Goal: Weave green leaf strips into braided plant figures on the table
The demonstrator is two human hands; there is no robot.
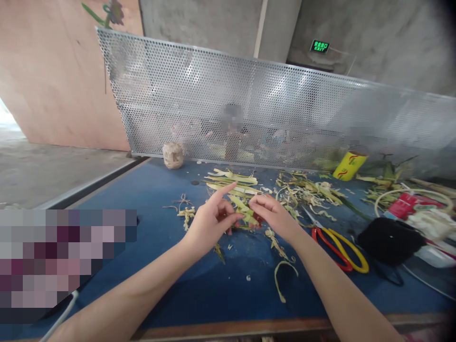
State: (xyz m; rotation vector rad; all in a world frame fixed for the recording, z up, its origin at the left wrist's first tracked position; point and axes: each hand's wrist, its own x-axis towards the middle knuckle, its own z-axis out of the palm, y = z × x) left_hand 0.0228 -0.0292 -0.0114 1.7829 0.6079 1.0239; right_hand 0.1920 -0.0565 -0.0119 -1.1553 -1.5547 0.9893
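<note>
Fingertip contact is the weak spot: the left hand (210, 221) has its index finger stretched out, with thumb and other fingers curled in at the green strips (244, 208). The right hand (272, 213) has bent fingers at the right side of the same strips. Both grips look narrow, but contact points are partly covered, so can't tell if either is closed on them. Strips sit between the hands, over the middle of the table. A small orange-red item (259, 219) shows behind, mostly hidden, type unclear. Near left is a pixelated patch (64, 251), unreadable. The person behind the mesh is blurred too.

Surface: blue tabletop (149, 289), scattered with bits. Long pale strips (233, 180) lie just beyond the hands, tangled scraps (309, 190) to their right, one curled strip (278, 285) nearer. Scissors (322, 230), red and yellow handles, lie open right of the right hand. Further right: black item (390, 240), can't identify, beside a red packet (409, 204). Yellow roll (351, 166) at far right, pale lump (173, 156) at far left.

Room: perforated metal screen (199, 71) along the far edge, grey wall (213, 19) with lit green exit sign (319, 46), pinkish panel (64, 71) far left.
</note>
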